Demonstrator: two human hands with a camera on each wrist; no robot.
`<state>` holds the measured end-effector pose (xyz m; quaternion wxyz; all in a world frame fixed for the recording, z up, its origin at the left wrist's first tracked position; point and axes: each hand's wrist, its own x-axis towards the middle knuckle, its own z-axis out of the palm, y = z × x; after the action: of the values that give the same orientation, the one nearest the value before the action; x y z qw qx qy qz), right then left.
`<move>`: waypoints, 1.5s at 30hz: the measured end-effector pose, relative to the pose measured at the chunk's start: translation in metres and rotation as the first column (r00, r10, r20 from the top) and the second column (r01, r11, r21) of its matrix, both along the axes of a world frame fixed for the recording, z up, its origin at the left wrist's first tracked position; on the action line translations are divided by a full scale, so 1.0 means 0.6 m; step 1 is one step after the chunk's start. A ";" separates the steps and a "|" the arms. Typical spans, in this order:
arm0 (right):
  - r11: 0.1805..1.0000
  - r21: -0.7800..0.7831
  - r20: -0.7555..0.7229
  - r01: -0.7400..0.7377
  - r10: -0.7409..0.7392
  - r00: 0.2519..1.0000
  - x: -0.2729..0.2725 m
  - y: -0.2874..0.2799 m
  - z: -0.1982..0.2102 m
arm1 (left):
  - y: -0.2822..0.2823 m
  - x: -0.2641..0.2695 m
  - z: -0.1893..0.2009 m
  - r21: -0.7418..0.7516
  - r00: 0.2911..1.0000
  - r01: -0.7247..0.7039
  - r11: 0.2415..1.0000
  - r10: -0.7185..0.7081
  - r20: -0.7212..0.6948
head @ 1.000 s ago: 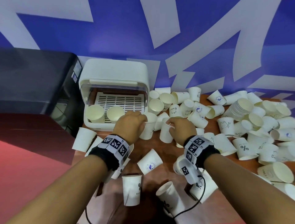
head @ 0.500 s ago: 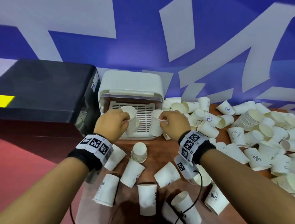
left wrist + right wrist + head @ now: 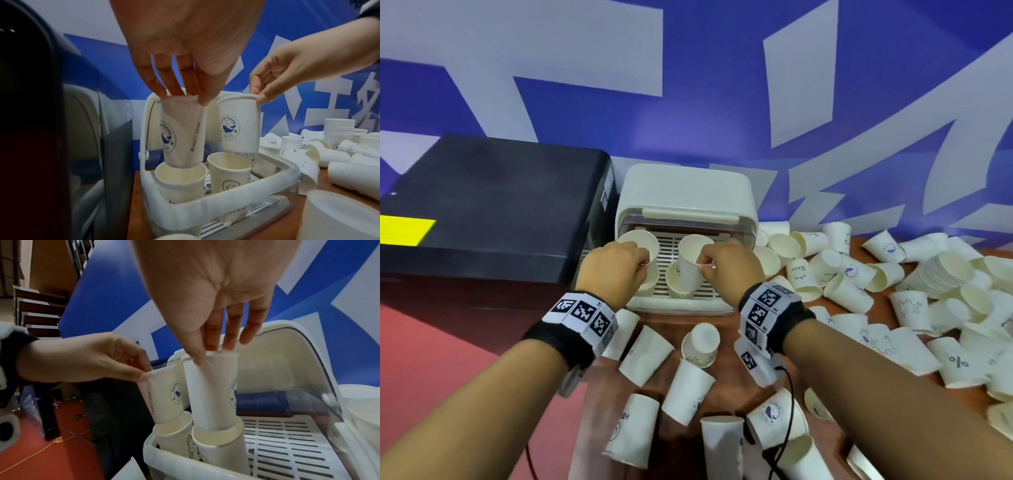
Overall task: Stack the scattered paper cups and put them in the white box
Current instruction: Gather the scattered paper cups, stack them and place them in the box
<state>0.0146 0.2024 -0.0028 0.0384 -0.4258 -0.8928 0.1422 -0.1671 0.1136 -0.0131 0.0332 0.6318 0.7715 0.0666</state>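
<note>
The white box [image 3: 681,306] stands open at the table's back left, lid raised, with two paper cups upright inside. My left hand [image 3: 640,265] pinches the rim of a whale-logo cup [image 3: 180,133], whose base sits in the mouth of the left standing cup [image 3: 180,180]. My right hand [image 3: 703,267] pinches the rim of a second whale-logo cup [image 3: 213,394]. Its base is at the mouth of the right standing cup [image 3: 220,444], the one with a smiley face [image 3: 229,173]. Both held cups are upright.
Several loose cups lie on the brown table [image 3: 732,325] in front of the box and to its right. A tall nested stack [image 3: 945,270] lies among them. A black machine [image 3: 482,205] stands against the box's left side. A blue and white wall is behind.
Both hands lifted a cup each from the table, carried them left and back to the box, and now hold them at the two standing cups' mouths.
</note>
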 end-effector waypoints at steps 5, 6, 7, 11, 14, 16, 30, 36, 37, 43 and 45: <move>1.000 -0.017 0.077 -0.019 0.020 0.997 -0.017 0.005 -0.012 | 0.010 -0.004 -0.018 -0.052 0.999 0.015 0.999 -0.017 -0.030; 1.000 -0.025 0.092 -0.018 0.020 0.996 -0.019 0.006 -0.015 | 0.013 -0.005 -0.020 -0.055 0.999 0.013 0.998 -0.015 -0.033; 0.999 -0.031 0.103 -0.017 0.020 0.994 -0.021 0.007 -0.019 | 0.015 -0.005 -0.022 -0.058 0.999 0.009 0.998 -0.011 -0.034; 0.998 -0.060 0.145 -0.029 0.038 0.989 -0.030 0.008 -0.034 | 0.024 -0.006 -0.034 -0.084 1.000 0.007 0.996 -0.009 -0.023; 0.997 -0.065 0.158 -0.039 0.049 0.986 -0.034 0.010 -0.043 | 0.025 -0.007 -0.047 -0.081 1.000 0.004 0.997 -0.004 0.003; 0.996 -0.069 0.166 -0.047 0.058 0.984 -0.035 0.011 -0.050 | 0.025 -0.005 -0.056 -0.094 1.000 0.000 0.996 0.001 0.015; 0.983 -0.180 0.224 -0.030 0.070 0.972 -0.043 0.014 -0.098 | 0.018 -0.008 -0.096 -0.188 1.000 -0.010 0.982 0.011 0.005; 0.975 -0.224 0.214 -0.008 0.057 0.975 -0.034 0.020 -0.107 | 0.014 -0.010 -0.091 -0.192 0.993 -0.037 0.981 0.057 0.102; 0.976 -0.216 0.198 -0.016 0.060 0.978 -0.030 0.020 -0.105 | 0.012 -0.009 -0.089 -0.185 0.992 -0.031 0.982 0.053 0.116; 0.987 -0.163 0.099 0.016 0.000 0.995 0.012 0.020 -0.084 | -0.003 0.026 -0.071 -0.098 0.978 0.077 0.992 -0.055 0.203; 0.987 -0.152 0.086 0.059 -0.046 0.995 0.039 0.021 -0.078 | -0.008 0.051 -0.070 -0.092 0.963 0.136 0.986 -0.110 0.245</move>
<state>0.0382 0.2153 -0.0497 -0.0278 -0.4564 -0.8683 0.1923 -0.1364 0.1090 -0.0548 0.1640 0.6634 0.7234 0.0982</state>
